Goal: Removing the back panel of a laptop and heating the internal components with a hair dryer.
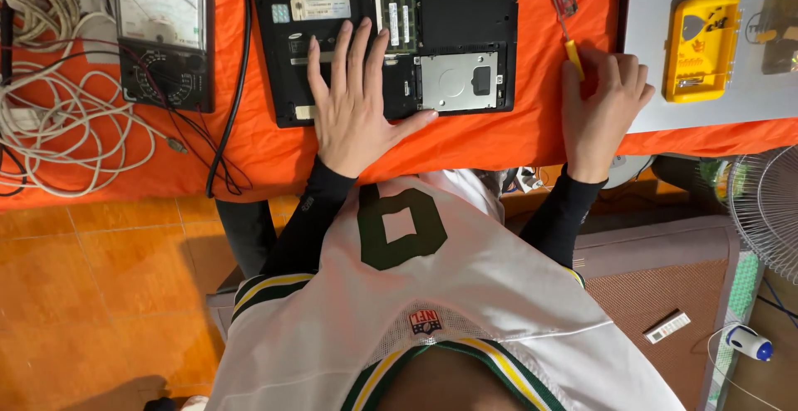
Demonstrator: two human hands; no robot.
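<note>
On the orange-covered bench (274, 149), a black laptop (465, 12) lies upside down with its bottom panels off, memory module (396, 19) and silver hard drive (456, 81) exposed in their bays. Left hand (357, 108) rests flat on the underside just left of the drive bay, fingers spread and extended toward the memory slot, thumb reaching right along the laptop's near edge; it grips nothing, and the flat press looks like a way to keep the machine from sliding on the cloth. Right hand (600, 103) sits well apart from the left, off the laptop's right side, fingers curled over the yellow end of a screwdriver (565, 20) whose red-and-clear shaft runs up and away across the cloth; the hand seems closed around the handle, though the fingers hide the exact hold. Right of that hand, a grey closed device or lid (706, 116) carries a yellow plastic tool case (700, 45). Left side of the bench: an analog multimeter (162, 37) with black leads (237, 87) trailing down beside the laptop's left edge, and a tangle of white cables (66, 120) farther out. The leads lie near the left forearm's side but do not cross the open bays. Nothing blocks the drive or the memory module; only the left thumb lies close to the drive's lower corner. Below the bench edge: the person's white jersey, orange tiled floor (100, 295), a fan grille (769, 211) at right.
</note>
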